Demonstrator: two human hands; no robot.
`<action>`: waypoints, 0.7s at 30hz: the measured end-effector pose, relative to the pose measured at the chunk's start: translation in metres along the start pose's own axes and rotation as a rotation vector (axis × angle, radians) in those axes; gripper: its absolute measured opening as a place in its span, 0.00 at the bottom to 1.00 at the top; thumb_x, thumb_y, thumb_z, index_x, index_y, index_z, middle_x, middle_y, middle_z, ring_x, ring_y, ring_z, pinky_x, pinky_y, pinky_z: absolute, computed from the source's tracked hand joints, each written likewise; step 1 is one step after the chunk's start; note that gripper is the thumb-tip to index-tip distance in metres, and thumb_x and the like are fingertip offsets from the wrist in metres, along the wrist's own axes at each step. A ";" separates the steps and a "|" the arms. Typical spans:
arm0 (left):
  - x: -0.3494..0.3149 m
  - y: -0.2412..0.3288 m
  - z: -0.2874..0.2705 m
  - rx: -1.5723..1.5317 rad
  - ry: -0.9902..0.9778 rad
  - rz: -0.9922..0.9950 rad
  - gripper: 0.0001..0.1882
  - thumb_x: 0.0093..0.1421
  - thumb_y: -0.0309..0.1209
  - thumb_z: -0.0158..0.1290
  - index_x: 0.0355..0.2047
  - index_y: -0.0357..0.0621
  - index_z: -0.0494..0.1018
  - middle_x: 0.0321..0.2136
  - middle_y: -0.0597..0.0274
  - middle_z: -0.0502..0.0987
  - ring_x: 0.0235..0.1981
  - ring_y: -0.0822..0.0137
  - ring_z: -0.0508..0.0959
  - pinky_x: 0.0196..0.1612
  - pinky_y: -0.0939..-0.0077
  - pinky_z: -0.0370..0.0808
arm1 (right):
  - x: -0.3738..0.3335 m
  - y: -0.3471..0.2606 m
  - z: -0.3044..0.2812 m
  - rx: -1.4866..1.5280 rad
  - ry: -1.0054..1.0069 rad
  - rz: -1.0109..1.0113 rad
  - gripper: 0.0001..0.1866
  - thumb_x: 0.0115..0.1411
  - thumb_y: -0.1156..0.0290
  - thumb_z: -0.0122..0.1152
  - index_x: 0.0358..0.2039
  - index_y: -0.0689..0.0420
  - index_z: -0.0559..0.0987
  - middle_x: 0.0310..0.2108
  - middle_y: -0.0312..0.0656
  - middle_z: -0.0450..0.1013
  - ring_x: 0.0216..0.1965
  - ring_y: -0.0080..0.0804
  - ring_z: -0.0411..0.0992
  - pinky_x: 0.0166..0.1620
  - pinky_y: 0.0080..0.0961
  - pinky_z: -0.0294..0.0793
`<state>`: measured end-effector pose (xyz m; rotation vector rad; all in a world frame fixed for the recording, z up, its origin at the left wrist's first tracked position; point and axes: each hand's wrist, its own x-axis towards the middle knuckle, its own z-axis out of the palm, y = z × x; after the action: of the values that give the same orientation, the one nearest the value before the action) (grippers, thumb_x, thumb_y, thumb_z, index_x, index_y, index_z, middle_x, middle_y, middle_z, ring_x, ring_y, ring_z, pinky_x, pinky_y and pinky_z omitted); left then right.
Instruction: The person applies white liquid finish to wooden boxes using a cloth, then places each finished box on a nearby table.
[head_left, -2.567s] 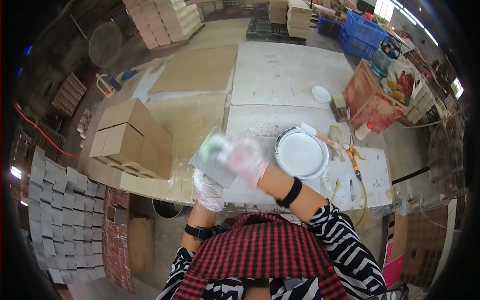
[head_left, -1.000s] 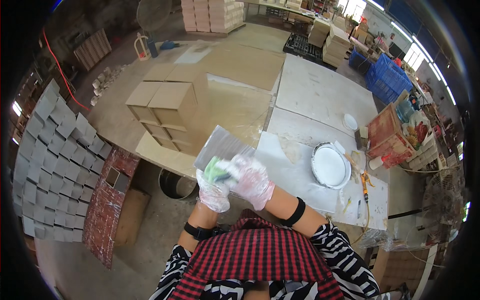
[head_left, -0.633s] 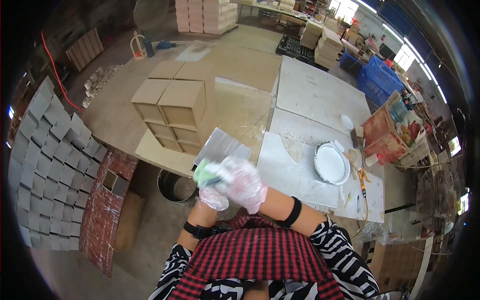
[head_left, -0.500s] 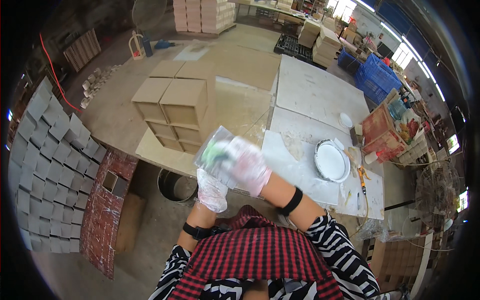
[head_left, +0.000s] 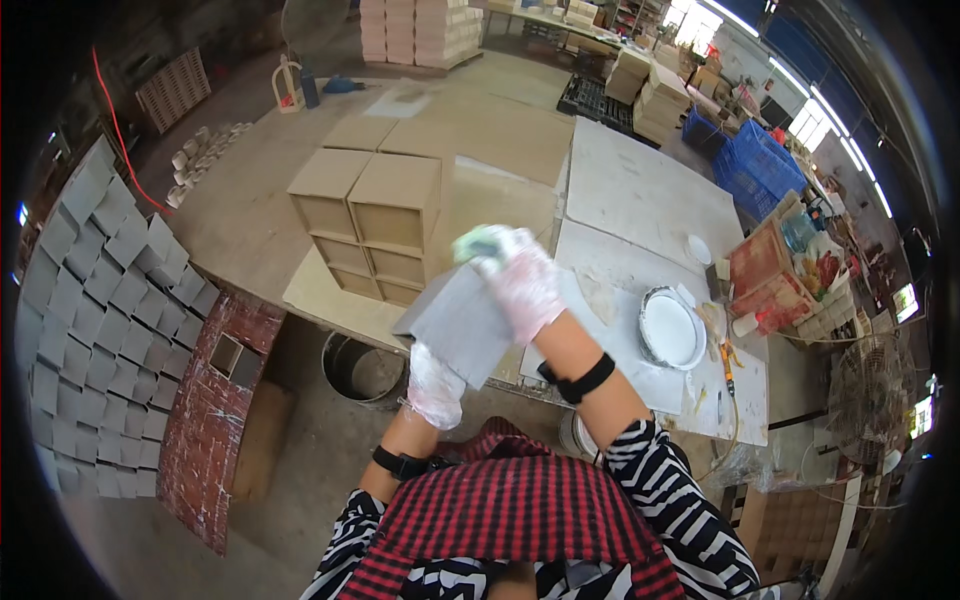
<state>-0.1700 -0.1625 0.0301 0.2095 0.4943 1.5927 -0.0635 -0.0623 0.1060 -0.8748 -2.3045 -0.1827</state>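
A grey open-ended box is tilted in front of me over the table's near edge. My left hand, in a thin clear glove smeared with white, grips it from the near left side, its fingers mostly hidden behind the box. My right hand, gloved and white-smeared too, is closed around a green sponge at the box's far upper edge. On the table to the left, plain tan boxes are stacked in a block. A round tub of white liquid stands to the right.
Rows of grey boxes are stacked at the left beside a red-brown board. Under the table edge is a dark bucket. An orange-handled tool with a hose lies right of the tub; a caged fan stands farther right.
The box has turned, so a broad grey side now faces up. My right hand with the sponge has moved from over the box to its far edge. My view has shifted slightly.
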 end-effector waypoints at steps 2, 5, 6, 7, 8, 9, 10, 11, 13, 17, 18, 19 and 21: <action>0.004 -0.003 -0.008 0.023 -0.040 0.027 0.23 0.66 0.41 0.34 0.58 0.44 0.58 0.55 0.58 0.64 0.55 0.58 0.66 0.56 0.62 0.66 | 0.005 0.015 0.003 0.473 0.041 0.426 0.08 0.53 0.71 0.55 0.35 0.51 0.77 0.36 0.37 0.73 0.42 0.35 0.69 0.47 0.28 0.70; 0.006 -0.001 -0.013 0.015 -0.065 0.047 0.23 0.66 0.40 0.35 0.58 0.44 0.58 0.55 0.57 0.65 0.54 0.58 0.67 0.56 0.63 0.65 | -0.002 -0.008 0.000 0.539 0.176 0.302 0.10 0.53 0.67 0.55 0.37 0.48 0.76 0.36 0.32 0.73 0.39 0.33 0.69 0.42 0.26 0.71; 0.013 -0.006 -0.024 0.007 -0.064 0.077 0.23 0.66 0.40 0.35 0.58 0.44 0.58 0.54 0.57 0.65 0.54 0.58 0.67 0.56 0.63 0.65 | -0.003 -0.031 -0.006 0.421 0.147 0.152 0.11 0.51 0.66 0.56 0.37 0.46 0.75 0.35 0.32 0.72 0.37 0.32 0.69 0.41 0.26 0.71; 0.019 -0.009 -0.035 0.000 -0.062 0.106 0.23 0.66 0.40 0.35 0.58 0.44 0.58 0.54 0.57 0.65 0.54 0.58 0.67 0.56 0.63 0.65 | -0.002 -0.053 -0.011 0.319 0.138 -0.001 0.13 0.49 0.66 0.57 0.37 0.44 0.75 0.35 0.32 0.71 0.35 0.32 0.69 0.39 0.25 0.71; 0.023 -0.013 -0.040 -0.117 -0.201 0.087 0.23 0.66 0.40 0.35 0.58 0.44 0.58 0.54 0.57 0.65 0.54 0.58 0.67 0.56 0.64 0.65 | -0.013 -0.063 0.005 0.202 0.035 -0.061 0.13 0.49 0.63 0.56 0.38 0.43 0.74 0.33 0.36 0.70 0.35 0.33 0.68 0.37 0.25 0.70; 0.028 -0.017 -0.046 -0.236 -0.338 0.065 0.23 0.66 0.41 0.35 0.58 0.44 0.58 0.54 0.57 0.65 0.54 0.59 0.67 0.56 0.64 0.66 | -0.017 -0.068 0.013 0.146 -0.017 -0.130 0.15 0.49 0.63 0.56 0.39 0.44 0.74 0.33 0.37 0.69 0.34 0.33 0.68 0.37 0.25 0.70; 0.028 -0.016 -0.049 -0.361 -0.470 0.062 0.23 0.66 0.41 0.35 0.58 0.44 0.58 0.54 0.58 0.65 0.54 0.59 0.67 0.55 0.64 0.66 | -0.017 -0.072 0.019 0.100 -0.072 -0.214 0.16 0.49 0.62 0.56 0.40 0.44 0.73 0.33 0.39 0.69 0.34 0.33 0.68 0.36 0.26 0.70; 0.028 -0.015 -0.050 -0.484 -0.601 0.059 0.23 0.66 0.41 0.35 0.57 0.44 0.58 0.54 0.58 0.65 0.54 0.60 0.67 0.55 0.65 0.66 | -0.013 -0.067 0.019 0.096 -0.072 -0.139 0.15 0.49 0.62 0.57 0.40 0.45 0.74 0.33 0.39 0.69 0.35 0.33 0.68 0.37 0.26 0.70; 0.009 -0.002 -0.034 -0.088 -0.202 0.049 0.24 0.66 0.43 0.36 0.58 0.44 0.57 0.54 0.58 0.66 0.53 0.60 0.68 0.55 0.66 0.66 | 0.007 -0.037 0.014 0.099 -0.080 0.014 0.14 0.49 0.62 0.57 0.39 0.46 0.75 0.35 0.39 0.69 0.36 0.33 0.68 0.37 0.27 0.70; -0.004 0.011 -0.010 0.125 -0.106 0.072 0.26 0.65 0.43 0.38 0.59 0.44 0.56 0.54 0.57 0.66 0.53 0.60 0.68 0.56 0.66 0.65 | 0.014 0.014 -0.003 0.929 0.036 0.929 0.14 0.57 0.67 0.56 0.44 0.57 0.74 0.43 0.38 0.72 0.41 0.27 0.71 0.42 0.20 0.70; -0.002 0.013 -0.009 0.150 -0.141 0.099 0.26 0.65 0.43 0.39 0.59 0.44 0.56 0.54 0.57 0.65 0.54 0.60 0.68 0.56 0.66 0.65 | 0.003 0.021 0.007 1.110 0.102 0.894 0.15 0.58 0.67 0.56 0.45 0.58 0.73 0.43 0.38 0.71 0.41 0.26 0.71 0.43 0.20 0.69; 0.013 0.005 -0.022 0.435 -0.180 0.237 0.26 0.64 0.42 0.40 0.59 0.43 0.56 0.54 0.57 0.65 0.54 0.61 0.68 0.56 0.66 0.65 | -0.013 0.034 0.024 1.287 0.185 0.857 0.17 0.58 0.67 0.56 0.47 0.58 0.71 0.44 0.39 0.71 0.42 0.25 0.70 0.43 0.20 0.69; 0.045 -0.004 -0.060 0.937 -0.231 0.481 0.26 0.63 0.42 0.42 0.59 0.43 0.56 0.55 0.57 0.65 0.54 0.61 0.68 0.56 0.66 0.65 | -0.018 0.028 0.042 1.604 0.259 0.828 0.20 0.60 0.66 0.54 0.52 0.58 0.68 0.46 0.38 0.70 0.43 0.24 0.70 0.44 0.19 0.69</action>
<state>-0.1953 -0.1297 -0.0318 1.2813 1.0364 1.6508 -0.0579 -0.0364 0.0595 -0.6711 -1.0168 1.5334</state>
